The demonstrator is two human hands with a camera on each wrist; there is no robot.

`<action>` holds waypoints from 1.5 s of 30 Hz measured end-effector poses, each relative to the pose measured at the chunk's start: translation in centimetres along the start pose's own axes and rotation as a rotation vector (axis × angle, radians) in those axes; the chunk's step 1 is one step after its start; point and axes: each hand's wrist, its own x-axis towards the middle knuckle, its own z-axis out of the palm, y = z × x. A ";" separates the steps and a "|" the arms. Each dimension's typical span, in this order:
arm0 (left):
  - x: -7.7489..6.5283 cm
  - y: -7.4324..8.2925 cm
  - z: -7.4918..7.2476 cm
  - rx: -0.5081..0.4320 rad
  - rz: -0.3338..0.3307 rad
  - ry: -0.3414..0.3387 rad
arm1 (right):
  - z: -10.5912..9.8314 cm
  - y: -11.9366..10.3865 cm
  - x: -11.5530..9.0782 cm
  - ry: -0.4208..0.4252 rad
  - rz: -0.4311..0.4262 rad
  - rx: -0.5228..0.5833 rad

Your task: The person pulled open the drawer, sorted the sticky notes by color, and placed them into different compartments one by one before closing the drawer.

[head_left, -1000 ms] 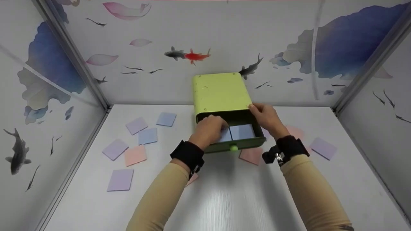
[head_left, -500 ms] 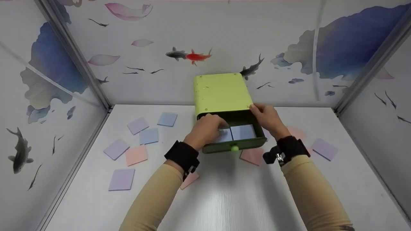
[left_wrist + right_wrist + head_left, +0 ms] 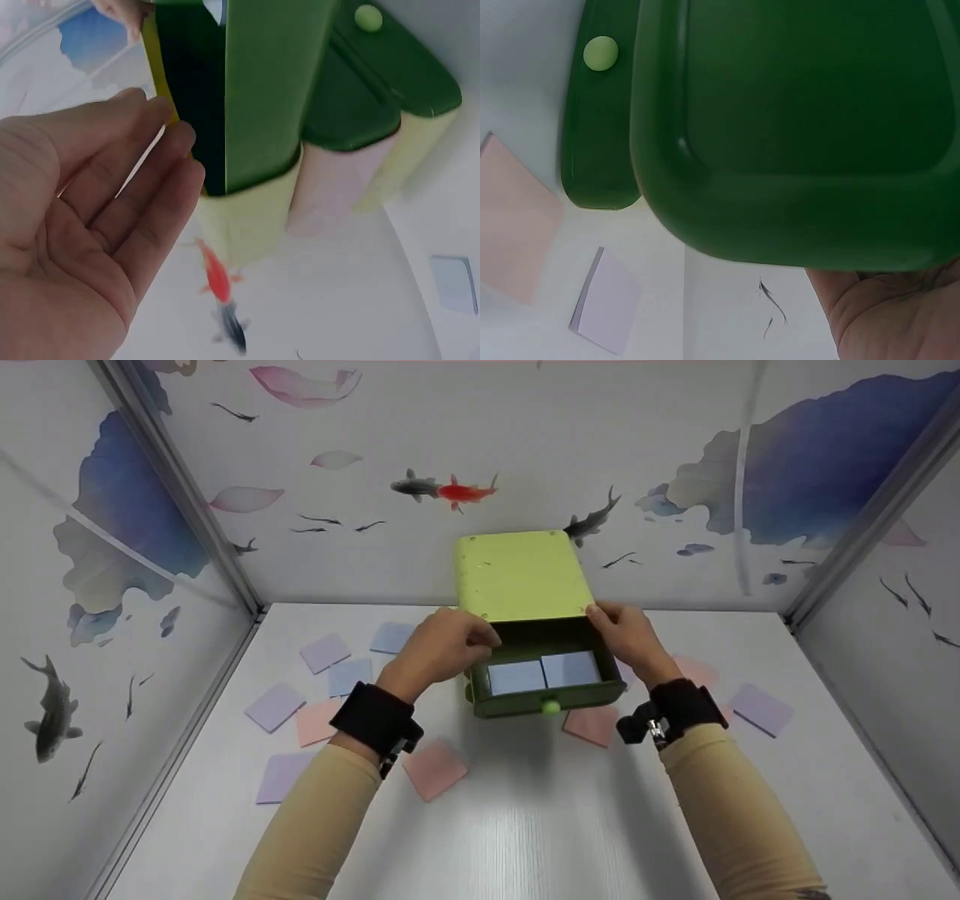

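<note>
Beside the left hand point(image 3: 442, 645) (loosely curled, empty), a drawer point(image 3: 514, 706) holds blue cards point(image 3: 516, 678); the right hand point(image 3: 631, 639) grips the cabinet point(image 3: 523, 576).

At one o'clock, a smooth satin finish is shown by the yellow-green, boxy, plastic-looking cabinet point(image 3: 521, 575); matt, paper-like faces are shown by the light blue squares point(image 3: 516, 678) in its smooth dark green drawer point(image 3: 510, 706). At six, soft gloss is spread across the white tabletop point(image 3: 517, 840).

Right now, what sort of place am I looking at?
Probably an enclosed work booth, perhaps for recording handwork: a white table with fish-printed walls on three sides, metal strips at the corners, and black wrist straps with small devices.
</note>
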 end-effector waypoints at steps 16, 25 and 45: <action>-2.2 -10.2 0.5 -0.040 -0.190 0.180 | -0.1 0.2 0.0 0.008 -0.009 -0.032; -1.8 -14.5 4.8 -0.040 -0.330 0.062 | -0.2 0.4 0.0 0.019 -0.022 -0.035; 0.4 -18.1 10.2 0.167 -0.468 0.007 | 0.0 0.0 0.1 0.026 0.009 -0.059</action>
